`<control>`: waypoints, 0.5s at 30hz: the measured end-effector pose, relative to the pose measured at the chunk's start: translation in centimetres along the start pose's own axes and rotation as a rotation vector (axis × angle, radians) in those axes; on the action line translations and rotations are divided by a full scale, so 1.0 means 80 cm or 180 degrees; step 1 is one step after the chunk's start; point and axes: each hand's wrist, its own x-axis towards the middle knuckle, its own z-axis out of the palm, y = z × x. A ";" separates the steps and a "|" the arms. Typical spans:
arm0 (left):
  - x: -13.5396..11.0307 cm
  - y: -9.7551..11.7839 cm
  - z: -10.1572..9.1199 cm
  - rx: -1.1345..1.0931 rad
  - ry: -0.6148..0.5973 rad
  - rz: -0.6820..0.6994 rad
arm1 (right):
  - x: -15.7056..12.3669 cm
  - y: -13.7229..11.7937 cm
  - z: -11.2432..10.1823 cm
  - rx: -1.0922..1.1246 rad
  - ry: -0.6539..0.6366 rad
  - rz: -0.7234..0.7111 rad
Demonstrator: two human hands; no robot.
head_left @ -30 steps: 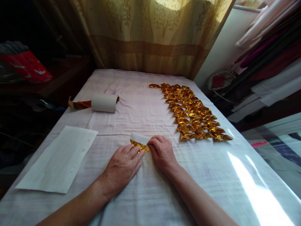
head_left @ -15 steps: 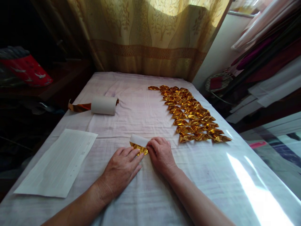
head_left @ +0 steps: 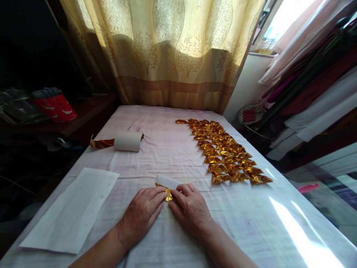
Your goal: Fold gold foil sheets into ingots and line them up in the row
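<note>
Both my hands rest on a small piece of gold foil paper (head_left: 168, 194) with a white back (head_left: 167, 181), lying on the cloth-covered table (head_left: 178, 149). My left hand (head_left: 142, 214) lies flat, its fingertips pressing the paper's left side. My right hand (head_left: 191, 210) presses the right side with its fingers bent onto the fold. The two hands nearly touch over the paper and hide most of it.
Several folded gold pieces (head_left: 225, 152) lie in rows at the right. A white roll with gold foil (head_left: 126, 141) sits at the back left. A white sheet (head_left: 72, 208) lies at the near left. A curtain (head_left: 167, 56) hangs behind the table.
My hands have drawn closer together over the gold paper, covering more of it. The camera has tilted upward, so everything sits lower in the view.
</note>
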 end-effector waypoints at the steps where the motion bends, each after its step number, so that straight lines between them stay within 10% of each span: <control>1: -0.001 -0.005 0.000 -0.0014 0.0059 -0.0070 | 0.001 -0.001 -0.001 -0.0008 -0.0008 0.0034; 15: 0.009 -0.023 -0.016 0.0133 -0.0225 -0.0308 | 0.002 0.000 0.001 -0.0244 -0.0174 0.0065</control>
